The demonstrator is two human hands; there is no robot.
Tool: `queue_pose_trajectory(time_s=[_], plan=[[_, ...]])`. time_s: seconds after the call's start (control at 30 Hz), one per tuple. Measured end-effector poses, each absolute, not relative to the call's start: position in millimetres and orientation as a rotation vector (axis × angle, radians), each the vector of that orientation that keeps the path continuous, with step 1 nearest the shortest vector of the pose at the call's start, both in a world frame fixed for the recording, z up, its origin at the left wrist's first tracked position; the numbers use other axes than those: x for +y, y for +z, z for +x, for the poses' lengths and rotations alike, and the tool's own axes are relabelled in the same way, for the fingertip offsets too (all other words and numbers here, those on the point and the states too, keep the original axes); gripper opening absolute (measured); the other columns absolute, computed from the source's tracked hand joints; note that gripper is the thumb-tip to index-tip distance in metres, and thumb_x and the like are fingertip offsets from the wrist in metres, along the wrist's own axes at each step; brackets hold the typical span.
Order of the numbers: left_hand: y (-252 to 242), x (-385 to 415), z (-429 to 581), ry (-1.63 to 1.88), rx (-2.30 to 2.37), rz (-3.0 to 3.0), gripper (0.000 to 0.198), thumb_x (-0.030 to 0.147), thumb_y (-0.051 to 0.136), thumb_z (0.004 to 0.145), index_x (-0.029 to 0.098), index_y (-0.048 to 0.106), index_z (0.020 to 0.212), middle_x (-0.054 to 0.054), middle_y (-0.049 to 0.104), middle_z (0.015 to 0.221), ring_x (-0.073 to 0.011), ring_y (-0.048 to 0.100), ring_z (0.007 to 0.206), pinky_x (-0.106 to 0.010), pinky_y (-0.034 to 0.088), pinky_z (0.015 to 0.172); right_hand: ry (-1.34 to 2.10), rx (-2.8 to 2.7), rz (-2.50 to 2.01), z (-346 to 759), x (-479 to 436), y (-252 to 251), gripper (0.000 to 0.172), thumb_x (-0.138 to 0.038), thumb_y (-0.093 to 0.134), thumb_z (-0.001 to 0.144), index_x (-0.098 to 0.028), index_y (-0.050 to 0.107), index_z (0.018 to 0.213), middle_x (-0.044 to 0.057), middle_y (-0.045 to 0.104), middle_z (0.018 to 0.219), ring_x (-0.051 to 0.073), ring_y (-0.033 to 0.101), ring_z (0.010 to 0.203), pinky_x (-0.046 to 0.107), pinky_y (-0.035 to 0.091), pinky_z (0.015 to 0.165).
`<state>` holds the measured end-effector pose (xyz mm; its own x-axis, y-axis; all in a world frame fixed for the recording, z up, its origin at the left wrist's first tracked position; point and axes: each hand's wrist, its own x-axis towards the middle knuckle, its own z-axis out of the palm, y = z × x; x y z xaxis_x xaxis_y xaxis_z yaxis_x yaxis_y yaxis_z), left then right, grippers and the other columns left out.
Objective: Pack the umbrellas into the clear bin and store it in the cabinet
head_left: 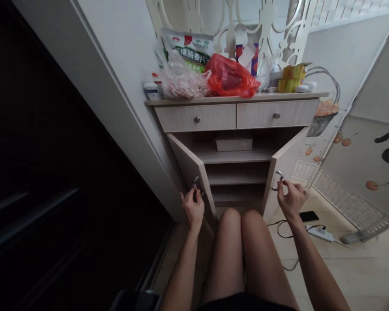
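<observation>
A low wooden cabinet stands ahead with both lower doors swung open. My left hand grips the metal handle of the left door. My right hand pinches the metal handle of the right door. Inside, shelves show, and a white flat box lies on the top shelf. Two closed drawers sit above the doors. My bare knees are right in front of the opening.
The cabinet top holds a red plastic bag, a clear bag, a snack packet and a yellow box. A phone and a power strip with cables lie on the floor at right. A dark doorway fills the left.
</observation>
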<state>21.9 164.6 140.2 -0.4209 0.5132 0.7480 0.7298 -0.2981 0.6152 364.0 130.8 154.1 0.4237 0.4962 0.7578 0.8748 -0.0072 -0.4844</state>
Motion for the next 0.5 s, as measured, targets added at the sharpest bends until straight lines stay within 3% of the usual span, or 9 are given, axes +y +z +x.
queue_pose_trajectory(time_s=[0.13, 0.37, 0.5], plan=[[138.5, 144.4, -24.6, -1.755, -1.724, -1.449, 0.022, 0.036, 0.056, 0.084, 0.019, 0.071, 0.090, -0.010, 0.076, 0.087, -0.0245, 0.072, 0.079, -0.054, 0.041, 0.110, -0.549, -1.203, -1.683, 397.1, 103.1, 149.9, 0.042, -0.050, 0.048, 0.091, -0.017, 0.073, 0.092, 0.009, 0.065, 0.074, 0.024, 0.057, 0.080, 0.039, 0.031, 0.084], [142.3, 123.2, -124.9, -1.816, -1.985, -1.205, 0.026, 0.036, 0.059, 0.072, 0.019, 0.072, 0.087, -0.013, 0.076, 0.090, -0.0337, 0.069, 0.102, -0.051, 0.053, 0.096, -0.648, -1.125, -1.751, 477.1, 65.4, 129.8, 0.047, -0.058, 0.044, 0.087, -0.021, 0.072, 0.091, 0.010, 0.063, 0.072, 0.026, 0.059, 0.074, 0.042, 0.035, 0.078], [157.3, 120.0, -164.1, -1.990, -2.220, -0.979, 0.022, 0.033, 0.062, 0.063, 0.020, 0.070, 0.080, -0.004, 0.076, 0.084, -0.0300, 0.070, 0.094, -0.050, 0.055, 0.091, -0.716, -1.044, -1.834, 535.1, 53.4, 121.0, 0.044, -0.060, 0.040, 0.081, -0.028, 0.069, 0.082, 0.013, 0.064, 0.068, 0.027, 0.058, 0.065, 0.042, 0.037, 0.067]])
